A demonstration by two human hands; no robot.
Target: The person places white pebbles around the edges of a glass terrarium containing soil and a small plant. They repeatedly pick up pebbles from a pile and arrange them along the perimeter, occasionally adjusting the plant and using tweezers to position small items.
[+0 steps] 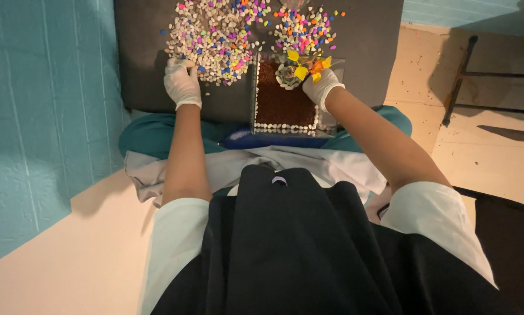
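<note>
Both my hands wear white gloves. My left hand (181, 81) rests on the near edge of a spread of small coloured and white pebbles (215, 35) on a dark mat (145, 52), its fingers curled into the pebbles. My right hand (321, 86) reaches into a clear square glass container (285, 108) filled with brown soil and touches a small plant with yellow and orange leaves (306, 65). A row of white pebbles (285, 126) lines the container's near wall. A second pebble heap (304, 30) lies behind the container.
A teal painted wall (46, 116) runs along the left. Cream floor (75, 256) lies beside me. A dark metal frame (466, 76) stands at the far right. A dark apron (297, 251) covers my lap, with teal and white cloth around my knees.
</note>
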